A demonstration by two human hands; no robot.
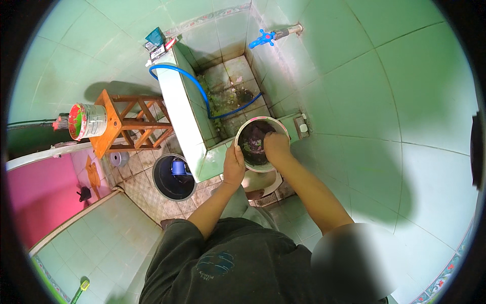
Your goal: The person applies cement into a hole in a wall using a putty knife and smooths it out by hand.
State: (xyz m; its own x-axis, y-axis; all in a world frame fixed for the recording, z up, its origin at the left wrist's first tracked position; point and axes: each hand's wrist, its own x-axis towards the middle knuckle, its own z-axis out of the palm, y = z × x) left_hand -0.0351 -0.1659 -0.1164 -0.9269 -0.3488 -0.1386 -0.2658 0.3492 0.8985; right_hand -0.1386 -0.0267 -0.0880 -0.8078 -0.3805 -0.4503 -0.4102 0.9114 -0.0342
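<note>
A white bucket (262,118) with a pinkish edge sits in front of me at the corner of the tiled tank. My left hand (234,164) grips its near left side, thumb along the rim. Inside lies a dark, wet, purplish mass (253,143) with bits of green. My right hand (277,148) reaches over the right rim into the bucket; its fingers are down in the dark contents and mostly hidden, so I cannot see what they hold.
Beyond the bucket, a blue hose (205,96) hangs over the tank's white ledge (178,114). A blue tap (262,39) juts from the wall. To the left stand a wooden stool (104,129) carrying a paint-smeared pail (96,120), and a black tub (158,185) with a blue dipper (178,167).
</note>
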